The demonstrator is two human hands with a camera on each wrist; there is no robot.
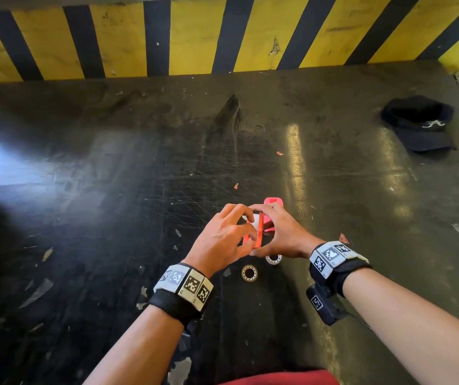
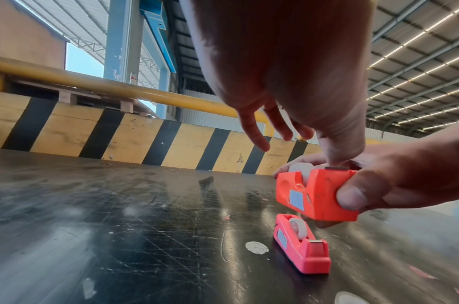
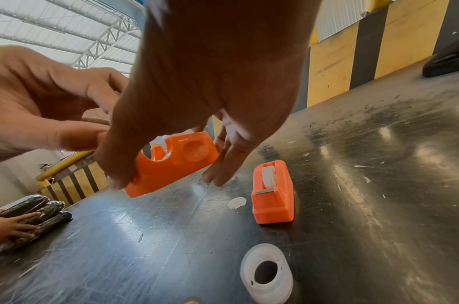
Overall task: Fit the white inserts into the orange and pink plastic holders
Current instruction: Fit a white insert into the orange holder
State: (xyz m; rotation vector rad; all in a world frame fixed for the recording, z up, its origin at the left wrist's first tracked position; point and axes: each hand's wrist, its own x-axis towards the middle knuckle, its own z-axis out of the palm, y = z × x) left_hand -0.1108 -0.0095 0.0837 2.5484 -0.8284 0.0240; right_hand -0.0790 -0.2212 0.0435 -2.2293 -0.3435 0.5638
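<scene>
Right hand (image 1: 278,234) grips the orange holder (image 2: 318,193), thumb on its near end and fingers round the far side, lifting it clear of the worktop (image 1: 111,190). Left hand (image 1: 222,237) reaches over the top, thumb tip pressing on the holder's top edge beside the white insert (image 2: 300,167) seated in its slot; other left fingers spread and relaxed.

Pink holder (image 2: 301,244) stands on the worktop just beyond the hands, toward the far edge, with a white insert in it. Two loose white inserts (image 1: 248,273) lie near the near edge, between the wrists, one touching or half under the right hand; cannot tell which.

Edges: striped yellow-black barrier (image 1: 195,37) runs along the far edge. Wide open surface to the left and beyond the hands. Black cap (image 1: 420,123) near the far right corner, well apart.

Hidden: head view shows only slivers of both holders between the fingers. In the right wrist view, another person's hand (image 3: 10,226) rests on dark wrapped rolls (image 3: 33,211), cut off at the frame edge.
</scene>
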